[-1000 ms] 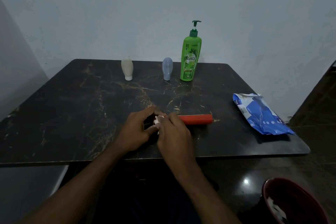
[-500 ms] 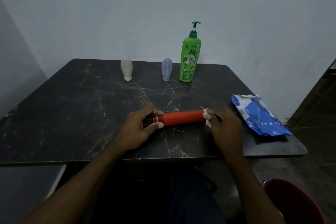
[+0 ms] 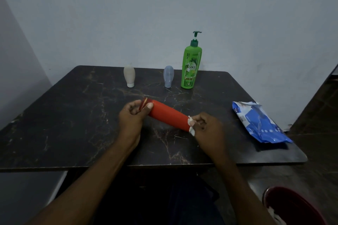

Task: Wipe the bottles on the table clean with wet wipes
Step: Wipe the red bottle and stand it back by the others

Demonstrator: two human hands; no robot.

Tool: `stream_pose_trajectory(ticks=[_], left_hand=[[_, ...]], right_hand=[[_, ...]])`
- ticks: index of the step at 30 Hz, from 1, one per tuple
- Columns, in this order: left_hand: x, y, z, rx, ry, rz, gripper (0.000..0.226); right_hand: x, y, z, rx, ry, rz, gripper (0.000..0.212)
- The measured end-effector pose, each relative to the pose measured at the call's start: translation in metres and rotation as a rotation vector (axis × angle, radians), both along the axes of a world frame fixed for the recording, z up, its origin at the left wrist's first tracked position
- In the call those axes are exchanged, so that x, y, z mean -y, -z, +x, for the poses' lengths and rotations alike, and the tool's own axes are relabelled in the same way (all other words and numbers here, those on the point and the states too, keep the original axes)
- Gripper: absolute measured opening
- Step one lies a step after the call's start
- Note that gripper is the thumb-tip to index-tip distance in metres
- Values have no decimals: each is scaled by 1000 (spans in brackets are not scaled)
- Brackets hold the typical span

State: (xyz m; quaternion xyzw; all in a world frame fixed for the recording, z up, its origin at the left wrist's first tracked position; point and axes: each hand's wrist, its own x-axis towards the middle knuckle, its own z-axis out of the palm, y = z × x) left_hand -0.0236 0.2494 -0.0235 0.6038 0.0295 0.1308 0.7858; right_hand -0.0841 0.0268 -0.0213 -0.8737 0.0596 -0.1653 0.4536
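A red cylindrical bottle [image 3: 168,115] is held sideways just above the dark marble table [image 3: 73,124]. My left hand [image 3: 132,117] grips its capped left end. At the bottle's right end my right hand [image 3: 207,129] pinches a white wet wipe [image 3: 191,126] against the bottle's base. Upright at the back of the table are a beige squeeze bottle [image 3: 129,76], a pale blue squeeze bottle [image 3: 168,76] and a tall green pump bottle [image 3: 191,65].
A blue pack of wet wipes [image 3: 259,124] lies on the table's right side. On the floor at the lower right is a dark red bin [image 3: 292,206] with white wipes inside. A grey wall runs behind the table.
My right hand slid the wipe along the red bottle from its left end to its right end. The bottle has tilted, its left end now farther from me and raised.
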Motion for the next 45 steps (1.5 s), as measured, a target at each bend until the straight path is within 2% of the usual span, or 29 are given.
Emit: stream_pose_trajectory(ticks=[3,5,6,10,14,17,21,23,25,32,36,41,45], left_hand=[[21,-14,1,-79,-30,-174,37],[36,-20,-3,-89,-23,-166,40],[44,-22,-4,-75,-30,-99,44],[57,-24,-6,31,-35,346,61],[43,-24,2,127,89,883,77],[26,-25,9,159,227,1242,97],[10,-21,12,236,362,1537,99],[9,-15,10,292,385,1597,94],[9,-11,7,360,380,1623,91],[14,4,5,560,228,1822,88],[15,11,1,703,116,1825,80],[14,12,0,780,46,1839,76],[15,12,1,760,49,1834,77]], right_hand=[[-24,2,-6,57,-25,73,9],[-40,5,-10,77,-50,141,10],[-48,7,-11,79,-70,166,11],[-70,14,-15,87,-154,179,16],[-57,13,-12,65,-172,179,14],[-32,14,-9,53,-68,201,10],[-4,16,-10,89,55,213,3],[3,17,-13,109,65,231,6],[7,17,-14,109,76,167,10],[1,21,-9,191,-72,-264,22],[-9,7,20,91,-63,-440,16],[-14,-32,69,-176,-83,-558,13],[-12,-26,59,-175,-88,-663,14]])
